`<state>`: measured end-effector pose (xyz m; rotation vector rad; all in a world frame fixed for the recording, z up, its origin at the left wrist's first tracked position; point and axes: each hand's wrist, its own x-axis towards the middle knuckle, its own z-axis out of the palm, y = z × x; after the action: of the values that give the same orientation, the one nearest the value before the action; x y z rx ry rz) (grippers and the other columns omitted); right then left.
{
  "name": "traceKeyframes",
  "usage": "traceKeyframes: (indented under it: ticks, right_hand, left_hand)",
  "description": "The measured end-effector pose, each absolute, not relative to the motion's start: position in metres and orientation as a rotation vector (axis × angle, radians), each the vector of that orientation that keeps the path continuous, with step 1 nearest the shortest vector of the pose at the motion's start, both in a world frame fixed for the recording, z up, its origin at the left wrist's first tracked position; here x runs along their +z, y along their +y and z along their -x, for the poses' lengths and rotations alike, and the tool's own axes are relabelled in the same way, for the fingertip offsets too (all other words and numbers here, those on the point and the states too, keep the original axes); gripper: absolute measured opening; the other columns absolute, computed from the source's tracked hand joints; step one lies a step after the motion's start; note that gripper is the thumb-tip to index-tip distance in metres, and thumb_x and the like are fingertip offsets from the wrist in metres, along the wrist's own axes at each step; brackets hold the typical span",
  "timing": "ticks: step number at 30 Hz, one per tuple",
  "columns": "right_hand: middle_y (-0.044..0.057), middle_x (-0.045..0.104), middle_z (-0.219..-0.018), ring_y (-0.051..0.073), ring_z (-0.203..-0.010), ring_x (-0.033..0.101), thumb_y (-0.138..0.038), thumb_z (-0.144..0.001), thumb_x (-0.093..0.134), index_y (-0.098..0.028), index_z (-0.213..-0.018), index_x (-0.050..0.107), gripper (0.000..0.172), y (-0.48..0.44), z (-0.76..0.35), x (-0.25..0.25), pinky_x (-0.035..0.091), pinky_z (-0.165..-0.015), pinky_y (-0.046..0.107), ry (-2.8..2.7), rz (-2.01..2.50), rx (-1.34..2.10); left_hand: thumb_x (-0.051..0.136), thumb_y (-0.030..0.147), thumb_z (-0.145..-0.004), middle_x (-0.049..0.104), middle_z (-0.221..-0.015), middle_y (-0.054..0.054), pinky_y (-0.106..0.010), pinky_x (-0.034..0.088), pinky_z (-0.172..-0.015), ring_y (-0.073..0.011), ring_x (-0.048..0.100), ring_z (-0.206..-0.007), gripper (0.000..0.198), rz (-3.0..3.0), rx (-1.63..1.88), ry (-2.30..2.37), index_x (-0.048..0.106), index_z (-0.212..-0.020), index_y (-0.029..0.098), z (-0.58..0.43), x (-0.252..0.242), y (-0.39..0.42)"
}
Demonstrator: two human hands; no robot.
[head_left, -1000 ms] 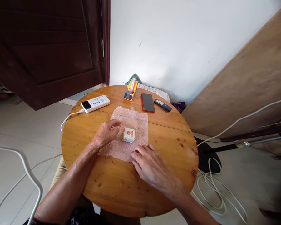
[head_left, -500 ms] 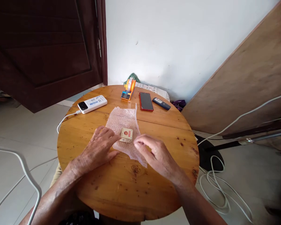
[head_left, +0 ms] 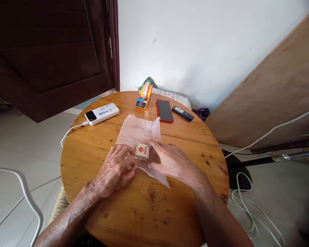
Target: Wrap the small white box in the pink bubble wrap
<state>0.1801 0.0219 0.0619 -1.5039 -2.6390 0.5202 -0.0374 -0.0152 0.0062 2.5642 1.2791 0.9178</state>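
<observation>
A small cream-coloured box (head_left: 141, 151) with a red round print lies on a sheet of clear bubble wrap (head_left: 134, 132). My left hand (head_left: 118, 166) is at the sheet's left edge, fingers curled and closed on the wrap beside the box; its fingertips are partly hidden. To the right of the box, my right hand (head_left: 171, 159) is open over the wrap, thumb and fingers apart around that side of the box. The right part of the sheet is partly covered by this hand.
On the round wooden table (head_left: 113, 216) stand an orange tape dispenser (head_left: 144, 96), a red-edged phone (head_left: 165, 110), a dark blue remote-like device (head_left: 182, 113) and a white power bank (head_left: 102, 114) with a cable. A dark door (head_left: 54, 51) is at the left.
My left fingers have curled in at the wrap's edge. My right hand has opened and moved over the sheet toward the box. The wrap's far right corner now stands folded differently.
</observation>
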Motion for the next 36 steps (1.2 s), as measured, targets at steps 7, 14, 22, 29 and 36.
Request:
traceKeyframes:
  ticks: [7, 14, 22, 29, 36]
  right_hand:
    - [0.009, 0.072, -0.112, 0.027, -0.100, 0.067, -0.023, -0.082, 0.070, -0.022, -0.123, 0.057, 0.043, 0.024, -0.176, 0.044, 0.048, -0.083, 0.038, -2.504, 1.418, 0.528]
    - [0.006, 0.074, -0.098, 0.023, -0.084, 0.067, -0.024, -0.084, 0.066, -0.021, -0.110, 0.062, 0.027, 0.023, -0.169, 0.044, 0.043, -0.070, 0.031, -2.460, 1.440, 0.440]
    - [0.006, 0.074, -0.104, 0.022, -0.084, 0.068, -0.022, -0.085, 0.065, -0.023, -0.123, 0.059, 0.038, 0.024, -0.173, 0.045, 0.046, -0.071, 0.031, -2.464, 1.392, 0.562]
    - [0.008, 0.069, -0.126, 0.025, -0.107, 0.068, -0.041, -0.099, 0.049, -0.024, -0.134, 0.056, 0.040, 0.031, -0.199, 0.062, 0.053, -0.083, 0.036, -2.212, 1.225, 1.105]
    - [0.007, 0.073, -0.108, 0.024, -0.092, 0.068, -0.035, -0.082, 0.071, -0.022, -0.119, 0.064, 0.039, 0.028, -0.194, 0.060, 0.049, -0.075, 0.033, -2.220, 1.387, 0.981]
  left_hand:
    - [0.066, 0.016, -0.082, 0.056, -0.129, -0.009, -0.043, 0.047, -0.094, -0.0277, 0.053, -0.116, 0.013, -2.550, 0.862, 1.325, 0.066, -0.093, 0.023, 0.036, 0.002, -0.018]
    - [0.065, 0.012, -0.080, 0.052, -0.141, -0.008, -0.046, 0.047, -0.100, -0.0280, 0.053, -0.123, 0.010, -2.401, 0.944, 1.294, 0.066, -0.082, 0.022, 0.035, 0.003, -0.018]
    - [0.064, 0.010, -0.075, 0.058, -0.139, -0.010, -0.047, 0.051, -0.097, -0.0277, 0.059, -0.121, 0.013, -2.367, 0.980, 1.276, 0.063, -0.081, 0.021, 0.035, 0.001, -0.017]
    - [0.060, 0.019, -0.083, 0.071, -0.121, -0.010, -0.042, 0.055, -0.095, -0.0253, 0.068, -0.111, 0.009, -2.177, 0.963, 1.407, 0.062, -0.075, 0.021, 0.027, 0.021, 0.002]
    - [0.058, 0.024, -0.080, 0.075, -0.114, -0.006, -0.029, 0.055, -0.077, -0.0208, 0.070, -0.101, 0.008, -1.766, 0.959, 1.453, 0.063, -0.074, 0.021, 0.014, 0.022, 0.018]
